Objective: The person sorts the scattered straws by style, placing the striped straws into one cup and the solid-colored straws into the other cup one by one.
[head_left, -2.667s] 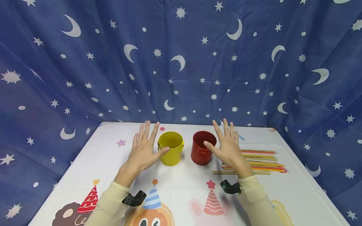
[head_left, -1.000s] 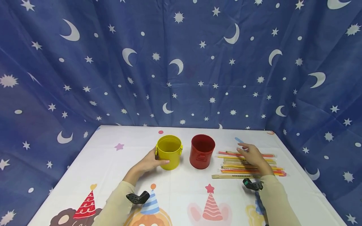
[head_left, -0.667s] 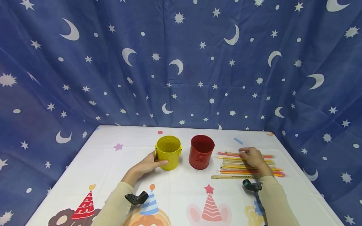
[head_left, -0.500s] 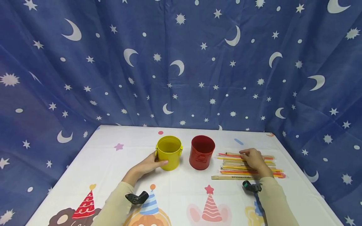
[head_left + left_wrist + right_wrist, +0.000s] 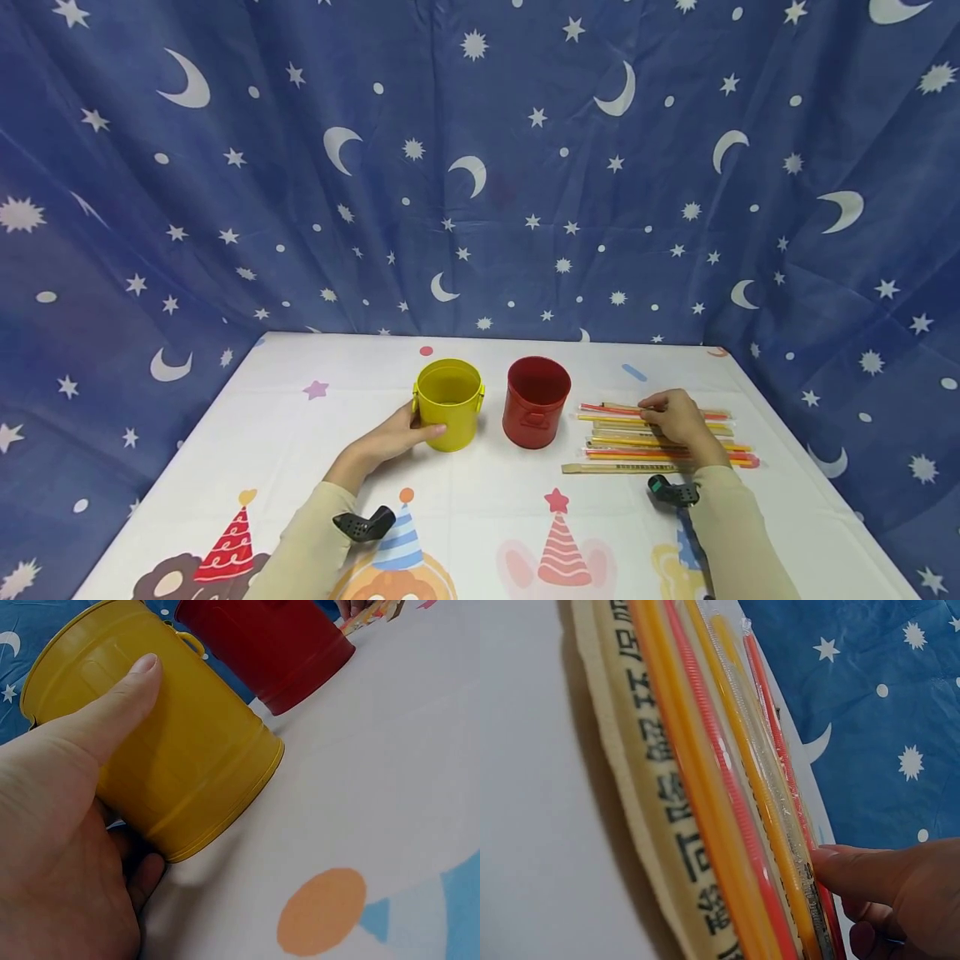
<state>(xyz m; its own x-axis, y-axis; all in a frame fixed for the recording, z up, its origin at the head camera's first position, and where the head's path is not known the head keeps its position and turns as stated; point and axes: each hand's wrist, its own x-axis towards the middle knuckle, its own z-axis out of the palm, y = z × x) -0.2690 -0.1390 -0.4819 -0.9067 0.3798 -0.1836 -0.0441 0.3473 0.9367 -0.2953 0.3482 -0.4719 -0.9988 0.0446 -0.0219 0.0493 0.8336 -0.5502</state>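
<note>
My left hand [image 5: 396, 433] holds the small yellow metal bucket [image 5: 459, 423] low on its left side. In the left wrist view the thumb [image 5: 124, 709] lies across the bucket's wall, with other fingers behind and under its edge. A red bucket [image 5: 531, 421] stands upright just right of the yellow one. Over a row of wrapped sticks on the right, my right hand [image 5: 677, 419] pinches a red straw [image 5: 769, 694] in clear wrapping at the row's far side. Its thumb presses on the straw in the right wrist view; the fingertips beneath are partly hidden.
Yellow straws [image 5: 735, 735] and a pink-red straw [image 5: 705, 712] in clear wrapping lie alongside tan paper sleeves [image 5: 615, 468] printed with dark characters. The white tablecloth [image 5: 315, 450] bears party-hat animals. A blue moon-and-star curtain [image 5: 480, 208] hangs behind the table.
Both hands were spread above the table at first. My left hand has come down onto the yellow bucket; my right hand has moved right and down onto the far red straw.
</note>
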